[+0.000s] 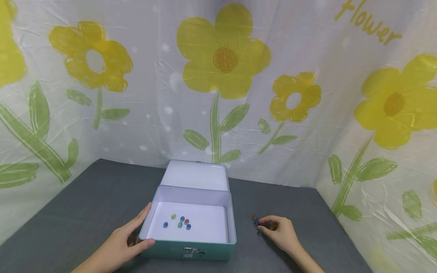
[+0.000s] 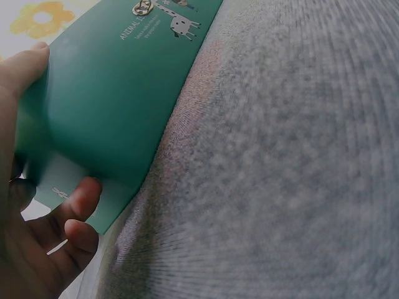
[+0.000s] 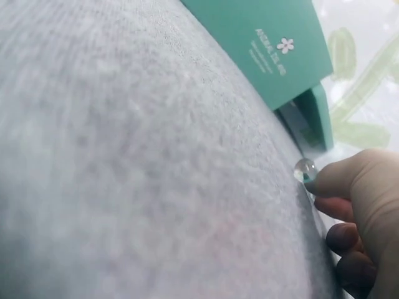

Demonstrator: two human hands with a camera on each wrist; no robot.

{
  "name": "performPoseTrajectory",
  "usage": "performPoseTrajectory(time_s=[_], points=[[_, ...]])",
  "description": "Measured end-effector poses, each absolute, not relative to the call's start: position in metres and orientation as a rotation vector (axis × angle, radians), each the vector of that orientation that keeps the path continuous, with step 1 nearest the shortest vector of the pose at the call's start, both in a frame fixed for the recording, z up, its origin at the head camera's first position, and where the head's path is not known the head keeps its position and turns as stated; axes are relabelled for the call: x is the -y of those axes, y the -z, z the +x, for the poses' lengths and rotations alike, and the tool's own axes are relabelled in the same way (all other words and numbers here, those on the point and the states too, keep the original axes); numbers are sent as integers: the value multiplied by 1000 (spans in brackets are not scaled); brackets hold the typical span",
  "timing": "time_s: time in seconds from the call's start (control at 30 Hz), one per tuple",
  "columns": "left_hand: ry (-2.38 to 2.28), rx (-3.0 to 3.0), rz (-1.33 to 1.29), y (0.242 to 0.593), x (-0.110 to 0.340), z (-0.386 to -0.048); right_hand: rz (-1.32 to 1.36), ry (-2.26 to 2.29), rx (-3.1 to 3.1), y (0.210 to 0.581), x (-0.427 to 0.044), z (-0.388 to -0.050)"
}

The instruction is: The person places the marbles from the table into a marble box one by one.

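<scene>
A green tin box (image 1: 189,248) with a white inside stands with its lid (image 1: 194,174) swung back. Several glass marbles (image 1: 182,218) lie on its floor, blue, red, green and yellowish. My left hand (image 1: 117,240) holds the box's front left corner, thumb at the front and fingers along the left side. To the right of the box, my right hand (image 1: 280,231) has thumb and forefinger at a blue marble (image 1: 256,223), seemingly pinching it. Beside it lie an orange-red marble (image 1: 254,217) and a clear marble (image 3: 305,169), the latter just by the thumb.
The box and loose marbles are on a dark grey table (image 1: 112,189). Behind and at both sides hangs a pale curtain (image 1: 146,83) printed with yellow flowers. The opened lid reaches back toward the table's far edge.
</scene>
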State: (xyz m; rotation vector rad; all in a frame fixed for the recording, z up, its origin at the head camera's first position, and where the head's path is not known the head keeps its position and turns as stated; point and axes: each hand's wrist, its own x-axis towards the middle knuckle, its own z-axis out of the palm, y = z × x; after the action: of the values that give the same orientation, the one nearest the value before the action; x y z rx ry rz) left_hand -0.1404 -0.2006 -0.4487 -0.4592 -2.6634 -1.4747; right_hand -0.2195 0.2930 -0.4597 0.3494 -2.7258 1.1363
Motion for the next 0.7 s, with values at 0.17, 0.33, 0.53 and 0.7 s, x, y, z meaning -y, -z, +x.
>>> performPoseTrajectory(time_s=[0.17, 0.33, 0.53, 0.7], points=[[1482, 2664, -461, 449, 201, -141, 342, -1103, 2721, 460, -288, -226], [1491, 2663, -469, 450, 201, -142, 349, -1148, 2723, 459, -285, -230], [1482, 2673, -466, 450, 201, -142, 362, -1176, 2736, 458, -284, -230], [1466, 2668, -466, 449, 201, -142, 333, -1227, 2729, 454, -283, -232]])
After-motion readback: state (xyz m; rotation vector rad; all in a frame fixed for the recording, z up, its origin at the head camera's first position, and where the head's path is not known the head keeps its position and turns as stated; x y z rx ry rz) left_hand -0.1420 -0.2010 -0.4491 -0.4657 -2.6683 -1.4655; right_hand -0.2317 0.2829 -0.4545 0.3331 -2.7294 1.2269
